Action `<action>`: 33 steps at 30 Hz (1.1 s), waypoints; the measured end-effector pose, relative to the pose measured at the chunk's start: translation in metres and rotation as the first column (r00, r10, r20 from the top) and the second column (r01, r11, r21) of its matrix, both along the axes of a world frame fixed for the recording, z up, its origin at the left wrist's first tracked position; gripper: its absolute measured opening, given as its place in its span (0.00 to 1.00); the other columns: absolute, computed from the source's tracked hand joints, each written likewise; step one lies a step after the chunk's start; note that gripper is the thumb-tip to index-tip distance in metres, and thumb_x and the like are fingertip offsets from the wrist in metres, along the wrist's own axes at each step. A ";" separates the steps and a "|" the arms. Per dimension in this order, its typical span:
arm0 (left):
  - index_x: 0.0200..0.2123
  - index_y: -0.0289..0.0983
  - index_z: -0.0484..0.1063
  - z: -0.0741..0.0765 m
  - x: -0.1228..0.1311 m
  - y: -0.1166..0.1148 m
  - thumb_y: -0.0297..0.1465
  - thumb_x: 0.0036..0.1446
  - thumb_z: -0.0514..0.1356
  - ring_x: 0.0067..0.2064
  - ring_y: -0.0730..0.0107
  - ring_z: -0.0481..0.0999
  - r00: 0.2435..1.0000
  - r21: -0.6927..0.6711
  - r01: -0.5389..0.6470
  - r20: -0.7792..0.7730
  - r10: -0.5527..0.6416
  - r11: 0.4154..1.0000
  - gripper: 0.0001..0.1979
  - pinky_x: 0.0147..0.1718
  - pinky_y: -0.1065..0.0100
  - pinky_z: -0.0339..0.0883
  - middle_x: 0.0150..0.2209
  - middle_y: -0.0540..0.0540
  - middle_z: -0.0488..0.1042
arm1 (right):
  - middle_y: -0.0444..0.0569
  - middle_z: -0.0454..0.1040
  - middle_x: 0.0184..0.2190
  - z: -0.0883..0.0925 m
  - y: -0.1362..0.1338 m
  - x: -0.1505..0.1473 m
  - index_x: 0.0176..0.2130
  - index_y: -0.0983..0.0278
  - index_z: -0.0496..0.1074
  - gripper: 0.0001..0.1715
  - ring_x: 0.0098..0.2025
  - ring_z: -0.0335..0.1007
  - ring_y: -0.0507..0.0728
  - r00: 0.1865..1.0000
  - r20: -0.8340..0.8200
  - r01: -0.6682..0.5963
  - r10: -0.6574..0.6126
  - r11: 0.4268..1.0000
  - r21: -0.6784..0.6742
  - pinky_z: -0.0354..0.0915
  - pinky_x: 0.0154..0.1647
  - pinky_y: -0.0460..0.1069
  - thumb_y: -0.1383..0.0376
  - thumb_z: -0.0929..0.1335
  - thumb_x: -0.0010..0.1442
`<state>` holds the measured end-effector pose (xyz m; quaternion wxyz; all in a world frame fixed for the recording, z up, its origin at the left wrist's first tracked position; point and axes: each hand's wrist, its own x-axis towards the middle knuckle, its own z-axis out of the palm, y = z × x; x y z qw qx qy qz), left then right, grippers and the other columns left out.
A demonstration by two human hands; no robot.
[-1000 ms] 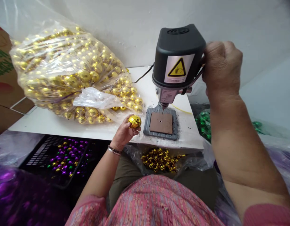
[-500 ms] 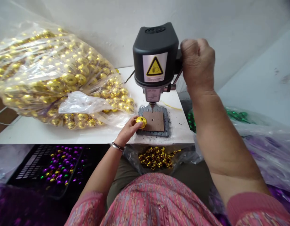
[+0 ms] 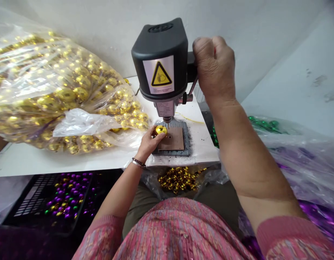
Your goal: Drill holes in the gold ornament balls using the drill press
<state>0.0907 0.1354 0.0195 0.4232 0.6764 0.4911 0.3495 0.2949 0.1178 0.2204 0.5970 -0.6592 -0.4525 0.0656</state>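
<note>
My left hand pinches a shiny gold ball over the left part of a brown board. The board has a small hole and lies on the grey base of a drill press. Above it hangs the black drill head, bearing a yellow warning label; its thin bit points down just right of the ball. My right hand is wrapped round the press's lever at the right side of the head.
A big clear bag of gold balls covers the left of the white table. Below are a black crate with coloured balls and a bag of gold pieces. Bags with green and purple items stand at the right.
The view has shifted, so the press appears farther left. My left hand has brought the gold ball closer to the bit and the hole. My right hand keeps its hold on the lever.
</note>
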 end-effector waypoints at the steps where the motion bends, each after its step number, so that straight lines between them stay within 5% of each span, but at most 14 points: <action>1: 0.52 0.37 0.76 -0.003 0.002 0.000 0.42 0.54 0.67 0.48 0.59 0.78 1.000 -0.002 -0.013 -0.012 0.013 1.000 0.25 0.51 0.60 0.71 0.47 0.42 0.81 | 0.37 0.50 0.23 0.000 0.000 0.000 0.23 0.62 0.51 0.26 0.31 0.45 0.46 1.000 -0.005 -0.005 0.005 1.000 0.013 0.50 0.37 0.46 0.62 0.64 0.69; 7: 0.54 0.36 0.76 -0.006 0.010 0.001 0.39 0.51 0.70 0.47 0.58 0.78 0.996 0.009 0.022 -0.092 -0.021 1.000 0.27 0.52 0.57 0.70 0.48 0.41 0.81 | 0.36 0.49 0.23 0.000 0.000 0.002 0.24 0.63 0.51 0.25 0.31 0.45 0.45 1.000 -0.021 -0.017 0.017 1.000 0.012 0.49 0.36 0.45 0.62 0.64 0.69; 14: 0.53 0.40 0.77 -0.002 0.019 -0.002 0.32 0.43 0.74 0.54 0.50 0.75 0.970 0.177 0.039 -0.244 0.005 0.983 0.30 0.59 0.50 0.65 0.51 0.42 0.80 | 0.37 0.49 0.23 0.000 0.000 0.000 0.23 0.63 0.51 0.25 0.31 0.44 0.46 0.999 -0.030 -0.025 0.026 1.000 0.017 0.50 0.37 0.45 0.62 0.64 0.69; 20: 0.53 0.41 0.76 -0.005 0.021 -0.008 0.37 0.50 0.71 0.44 0.56 0.77 0.985 0.066 0.036 -0.172 -0.024 0.997 0.25 0.51 0.55 0.70 0.42 0.45 0.81 | 0.38 0.50 0.24 -0.002 0.000 0.000 0.24 0.62 0.50 0.25 0.31 0.45 0.47 1.000 -0.004 -0.024 0.024 1.000 -0.005 0.50 0.37 0.46 0.63 0.63 0.70; 26: 0.55 0.40 0.77 -0.008 0.023 -0.011 0.32 0.45 0.74 0.56 0.46 0.72 0.945 0.215 0.076 -0.326 -0.002 0.974 0.31 0.61 0.48 0.60 0.57 0.40 0.77 | 0.38 0.50 0.24 -0.001 0.000 0.002 0.24 0.62 0.50 0.25 0.31 0.45 0.46 0.999 -0.001 -0.035 0.035 0.999 0.030 0.51 0.37 0.46 0.63 0.63 0.70; 33: 0.58 0.42 0.76 -0.016 0.025 -0.012 0.32 0.45 0.74 0.55 0.47 0.73 0.964 0.178 0.051 -0.265 -0.002 0.983 0.34 0.60 0.49 0.62 0.52 0.42 0.80 | 0.37 0.46 0.23 -0.010 -0.014 0.002 0.24 0.61 0.48 0.25 0.29 0.43 0.47 0.992 0.067 -0.112 0.104 0.987 0.119 0.50 0.35 0.47 0.65 0.65 0.68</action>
